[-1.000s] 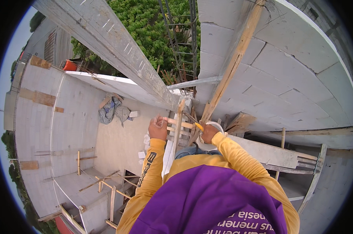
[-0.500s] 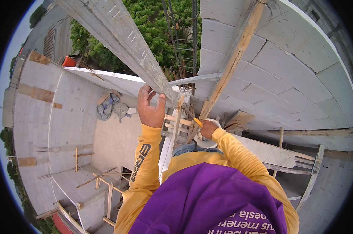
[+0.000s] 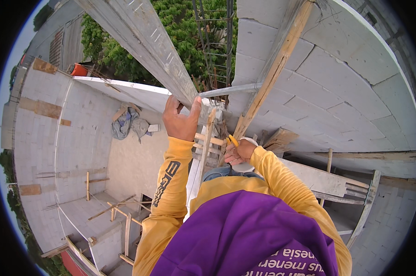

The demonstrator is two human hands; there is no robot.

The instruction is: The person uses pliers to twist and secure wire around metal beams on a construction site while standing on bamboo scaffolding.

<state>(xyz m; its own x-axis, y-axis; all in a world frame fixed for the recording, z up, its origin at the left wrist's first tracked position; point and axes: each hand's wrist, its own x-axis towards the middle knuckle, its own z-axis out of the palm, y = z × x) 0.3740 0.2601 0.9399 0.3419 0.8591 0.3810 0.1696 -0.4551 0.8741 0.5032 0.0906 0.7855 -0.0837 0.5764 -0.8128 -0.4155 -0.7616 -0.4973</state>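
A long grey slotted beam [image 3: 148, 43] slants down from the upper left. My left hand [image 3: 184, 122] is closed around its lower end, fingers on one side and thumb on the other. My right hand [image 3: 241, 152] holds a small tool with a yellow handle [image 3: 234, 140]; its kind cannot be made out. Left of that tool stands a thin upright wooden strip [image 3: 208, 140]. Below and behind my right hand is a white bucket [image 3: 241, 168], mostly covered. A narrow grey metal bar [image 3: 231, 90] runs from near the beam's end toward a long wooden post [image 3: 274, 71].
Grey block walls rise at the right [image 3: 341, 87] and left [image 3: 86, 133]. A rebar column [image 3: 215, 41] stands ahead before green foliage. Wooden rungs [image 3: 208, 148] lie below my hands. Plank staging [image 3: 316, 177] extends right. Far below left, a crumpled sheet [image 3: 130, 123] lies on a floor.
My left hand has shifted slightly right, its thumb now further up the beam's edge. My right hand has drawn back and left, turning the yellow-handled tool, with its fingers now more visible.
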